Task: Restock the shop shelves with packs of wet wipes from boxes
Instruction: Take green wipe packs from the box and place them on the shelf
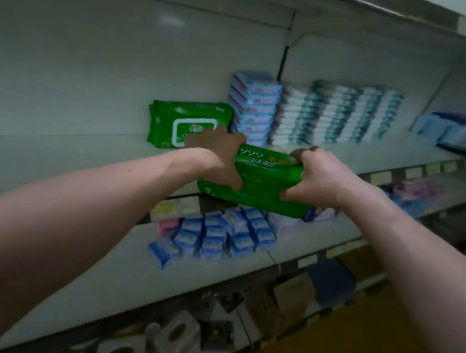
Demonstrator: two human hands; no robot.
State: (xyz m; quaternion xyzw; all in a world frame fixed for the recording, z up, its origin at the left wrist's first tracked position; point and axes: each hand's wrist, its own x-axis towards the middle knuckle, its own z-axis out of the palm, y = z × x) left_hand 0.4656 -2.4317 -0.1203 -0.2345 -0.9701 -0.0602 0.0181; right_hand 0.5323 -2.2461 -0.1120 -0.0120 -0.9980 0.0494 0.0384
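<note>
I hold a green pack of wet wipes (pixel 265 178) between both hands at the front edge of the upper shelf (pixel 76 144). My left hand (pixel 213 157) grips its left end, fingers over the top and thumb underneath. My right hand (pixel 314 180) grips the right end the same way. Another green wet wipes pack (pixel 185 122) stands upright on that shelf against the back wall, just left of and behind my left hand.
Right of the standing pack are stacks of blue packs (pixel 252 105) and white-and-teal packs (pixel 337 113). The lower shelf (pixel 148 267) carries small blue packets (pixel 221 236). Below it are tissue rolls (pixel 122 352). A brown floor (pixel 365 352) lies at the right.
</note>
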